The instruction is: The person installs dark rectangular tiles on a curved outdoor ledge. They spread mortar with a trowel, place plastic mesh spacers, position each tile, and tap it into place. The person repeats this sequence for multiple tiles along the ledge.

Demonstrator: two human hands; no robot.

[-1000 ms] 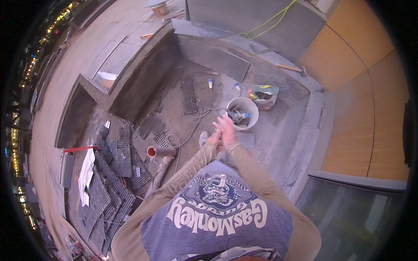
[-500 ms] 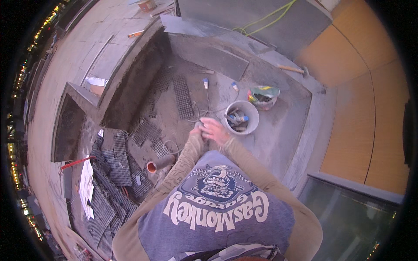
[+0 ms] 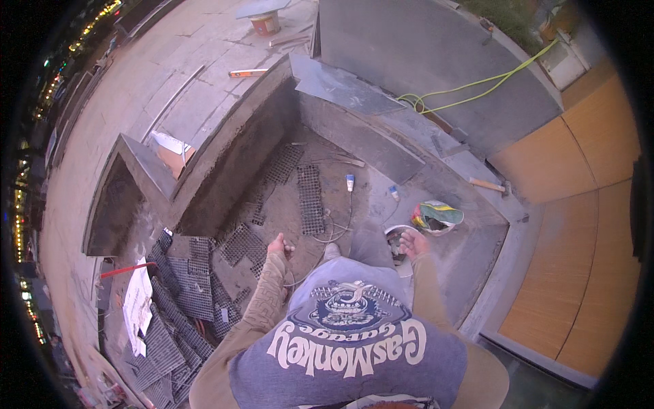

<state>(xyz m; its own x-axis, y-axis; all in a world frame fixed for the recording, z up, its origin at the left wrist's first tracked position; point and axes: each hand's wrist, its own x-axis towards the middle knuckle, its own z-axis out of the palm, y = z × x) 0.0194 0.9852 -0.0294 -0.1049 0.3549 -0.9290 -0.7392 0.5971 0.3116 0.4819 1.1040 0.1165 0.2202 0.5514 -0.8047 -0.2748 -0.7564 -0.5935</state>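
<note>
My left hand [image 3: 280, 245] hangs over the dirt floor of the recess, fingers loosely bent and somewhat apart, with nothing seen in it. Over the white bucket [image 3: 402, 266] is my right hand [image 3: 413, 243], its fingers half curled with gaps between them; I see nothing held there either. The hand and forearm hide much of the bucket, though some tools inside show. A colourful bag [image 3: 437, 217] lies just beyond it. Between my hands, a grey trouser leg [image 3: 373, 242] and shoe [image 3: 332, 251] stretch forward.
Black plastic grid panels [image 3: 187, 279] lie piled at left, with a white sheet [image 3: 138, 307] and a red bar [image 3: 127, 270]. Cables with blue-white plugs [image 3: 349, 183] cross the floor. Low walls [image 3: 235, 146] border the recess. A hammer [image 3: 487, 185] rests on the right ledge.
My hands were together in front of me; now they are apart, left hand leftward and right hand over the bucket. A leg has come forward, and the view has shifted.
</note>
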